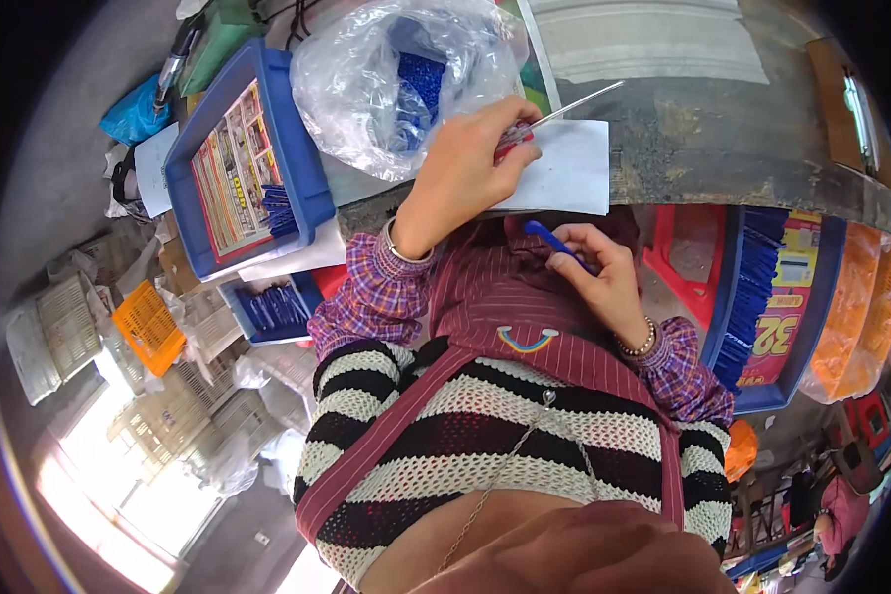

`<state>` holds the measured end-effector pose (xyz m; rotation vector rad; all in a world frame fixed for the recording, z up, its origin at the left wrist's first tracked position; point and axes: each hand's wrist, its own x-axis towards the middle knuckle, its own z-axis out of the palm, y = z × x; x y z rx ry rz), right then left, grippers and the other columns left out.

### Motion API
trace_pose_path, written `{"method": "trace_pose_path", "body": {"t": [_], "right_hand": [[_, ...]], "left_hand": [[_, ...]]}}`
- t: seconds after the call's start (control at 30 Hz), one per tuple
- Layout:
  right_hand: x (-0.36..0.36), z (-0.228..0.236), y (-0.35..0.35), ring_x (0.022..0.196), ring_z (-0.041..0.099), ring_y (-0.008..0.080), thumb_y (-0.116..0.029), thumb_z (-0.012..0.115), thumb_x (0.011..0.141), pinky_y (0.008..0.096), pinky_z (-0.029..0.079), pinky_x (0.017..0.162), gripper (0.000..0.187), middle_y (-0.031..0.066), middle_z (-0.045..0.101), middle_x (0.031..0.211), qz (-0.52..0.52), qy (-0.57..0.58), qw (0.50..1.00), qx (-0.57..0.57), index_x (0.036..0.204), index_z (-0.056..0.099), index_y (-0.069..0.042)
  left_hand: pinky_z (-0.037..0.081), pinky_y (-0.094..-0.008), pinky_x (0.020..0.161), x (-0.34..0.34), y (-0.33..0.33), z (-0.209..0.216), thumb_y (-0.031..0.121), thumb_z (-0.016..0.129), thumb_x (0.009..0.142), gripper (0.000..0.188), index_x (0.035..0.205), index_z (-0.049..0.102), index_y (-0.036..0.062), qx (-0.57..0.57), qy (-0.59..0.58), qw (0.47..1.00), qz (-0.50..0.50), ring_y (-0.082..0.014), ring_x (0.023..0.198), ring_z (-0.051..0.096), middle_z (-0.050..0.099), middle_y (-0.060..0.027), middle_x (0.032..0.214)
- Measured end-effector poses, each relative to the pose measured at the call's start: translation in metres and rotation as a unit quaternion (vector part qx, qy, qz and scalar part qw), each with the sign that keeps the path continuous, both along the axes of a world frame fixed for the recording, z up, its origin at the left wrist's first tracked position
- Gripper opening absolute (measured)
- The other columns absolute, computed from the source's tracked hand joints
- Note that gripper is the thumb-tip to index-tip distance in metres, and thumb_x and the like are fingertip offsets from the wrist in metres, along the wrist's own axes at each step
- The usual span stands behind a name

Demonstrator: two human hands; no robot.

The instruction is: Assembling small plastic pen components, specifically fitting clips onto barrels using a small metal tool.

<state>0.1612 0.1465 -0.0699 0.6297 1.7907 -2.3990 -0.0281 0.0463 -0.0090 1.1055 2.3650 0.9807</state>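
Observation:
My left hand (470, 173) is closed around the red handle of a screwdriver (576, 105) over the near edge of the workbench. Its thin metal shaft points up and to the right, above a white sheet of paper (564, 168). In front of my apron, my right hand (601, 277) pinches a slim blue plastic piece (554, 241) with a rounded end; my fingers cover its lower part. Just beyond my left hand, a clear plastic bag (342, 89) stands open with small blue parts (421, 87) inside.
At the left, a blue bin (319, 193) contains printed cards and blue pieces, above a smaller blue tray (240, 305). Another blue bin (790, 391) stands at the right, beside a red frame (663, 252) and orange bags (856, 307). An orange basket (148, 327) lies lower left.

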Motion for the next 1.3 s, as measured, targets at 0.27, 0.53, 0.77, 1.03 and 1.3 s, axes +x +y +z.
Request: {"method": "trace_pose_path", "body": {"t": [0.27, 0.53, 0.77, 1.03, 1.3], "right_hand": [[-0.007, 0.004, 0.0, 0.076, 0.062, 0.0087, 0.001, 0.062, 0.083, 0.0211, 0.049, 0.071, 0.019, 0.0045, 0.065, 0.084, -0.053, -0.042, 0.993, -0.093, 0.101, 0.06, 0.005], [-0.012, 0.019, 0.002, 0.078, 0.062, 0.009, -0.002, 0.065, 0.08, 0.0221, 0.048, 0.071, 0.021, 0.0056, 0.066, 0.087, 0.006, -0.003, 0.999, 0.043, 0.1, 0.061, 0.003], [-0.016, 0.015, 0.043, 0.096, 0.059, 0.014, 0.001, 0.061, 0.08, 0.0239, 0.047, 0.077, 0.023, 0.0148, 0.055, 0.128, -0.141, 0.058, 0.971, 0.183, 0.103, 0.061, 0.001], [-0.004, 0.019, 0.017, 0.065, 0.055, 0.0082, -0.007, 0.066, 0.08, 0.022, 0.044, 0.06, 0.019, 0.0054, 0.065, 0.082, 0.006, 0.001, 0.987, 0.162, 0.098, 0.063, -0.001], [-0.009, 0.009, 0.0, 0.067, 0.059, 0.0074, -0.007, 0.064, 0.082, 0.0208, 0.045, 0.061, 0.019, 0.0041, 0.067, 0.08, -0.02, -0.015, 0.998, 0.062, 0.1, 0.063, 0.001]], "left_hand": [[0.04, -0.0262, 0.05, 0.004, -0.008, -0.001, 0.008, 0.066, 0.076, 0.028, 0.103, 0.059, 0.0037, -0.001, -0.021, 1.0, 0.004, -0.014, 0.051, 0.052, 0.061, -0.0098, 0.073], [0.041, -0.022, 0.052, 0.007, -0.016, -0.001, 0.005, 0.065, 0.077, 0.028, 0.104, 0.058, 0.0024, 0.001, -0.039, 0.999, 0.008, -0.0078, 0.054, 0.053, 0.064, -0.0071, 0.077], [0.046, -0.0206, 0.064, 0.005, -0.026, -0.009, 0.005, 0.063, 0.08, 0.029, 0.107, 0.055, 0.0022, 0.01, -0.098, 0.995, 0.017, -0.0082, 0.068, 0.059, 0.069, -0.0091, 0.092], [0.049, -0.0252, 0.071, 0.004, -0.025, -0.01, 0.005, 0.063, 0.08, 0.03, 0.108, 0.055, 0.002, 0.005, -0.1, 0.995, 0.012, -0.0161, 0.079, 0.067, 0.069, -0.0109, 0.095], [0.049, -0.0276, 0.071, 0.004, -0.024, -0.011, 0.008, 0.064, 0.079, 0.029, 0.106, 0.057, 0.0038, 0.0, -0.06, 0.998, -0.003, -0.0216, 0.081, 0.067, 0.068, -0.0099, 0.093]]}}
